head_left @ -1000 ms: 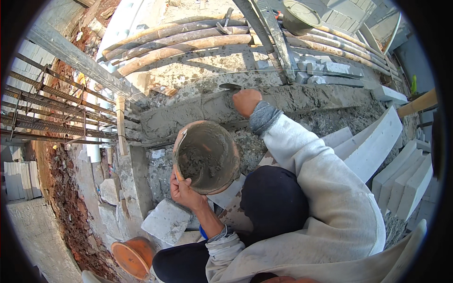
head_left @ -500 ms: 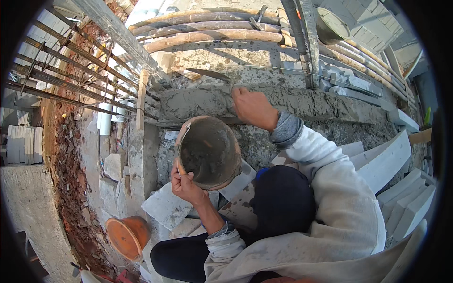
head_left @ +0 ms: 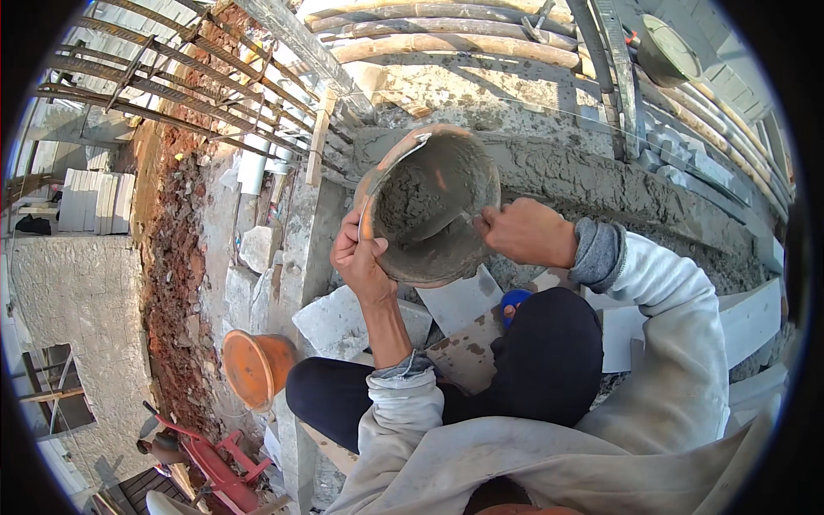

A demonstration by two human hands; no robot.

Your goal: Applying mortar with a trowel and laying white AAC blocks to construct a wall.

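My left hand point(head_left: 365, 266) grips the near left rim of an orange bucket point(head_left: 375, 182), its fingers wrapped over the edge. The bucket is tilted so its mouth faces me, and wet grey mortar point(head_left: 408, 197) coats its inside. My right hand point(head_left: 534, 232) is closed at the bucket's right rim, holding a trowel whose handle is hidden in the fist. The trowel blade point(head_left: 438, 223) lies inside the bucket against the mortar. Just beyond runs a low wall topped with a rough mortar bed point(head_left: 592, 176).
Rusty rebar point(head_left: 172, 73) juts in at upper left beside a wooden post point(head_left: 300, 43). Bamboo poles point(head_left: 455, 47) lie at the back. Pale blocks point(head_left: 343, 322) surround my legs. A second orange bucket point(head_left: 249, 369) and a red wheelbarrow point(head_left: 215, 472) stand to the left.
My right hand has brought the trowel back from the mortar bed on the wall into the bucket. The bucket has moved a little away from me, and the view has shifted.
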